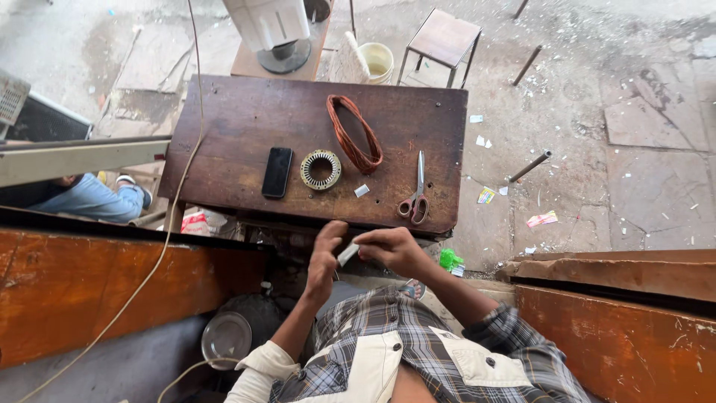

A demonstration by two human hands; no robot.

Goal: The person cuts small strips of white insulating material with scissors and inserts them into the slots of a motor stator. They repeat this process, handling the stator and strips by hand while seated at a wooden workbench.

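Both hands are pinching a small white strip (347,254) between them, left hand (325,257) and right hand (391,248) closing on its ends, just below the desk (224,127) edge. Farther out are lying scissors (415,195), a stator ring (321,169), a phone (277,172), a copper wire coil (354,133).

plaid shirt — grey, rolled sleeves — cream chest pockets

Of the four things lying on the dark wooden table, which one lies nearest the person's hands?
The scissors with reddish handles, at the table's front right edge.
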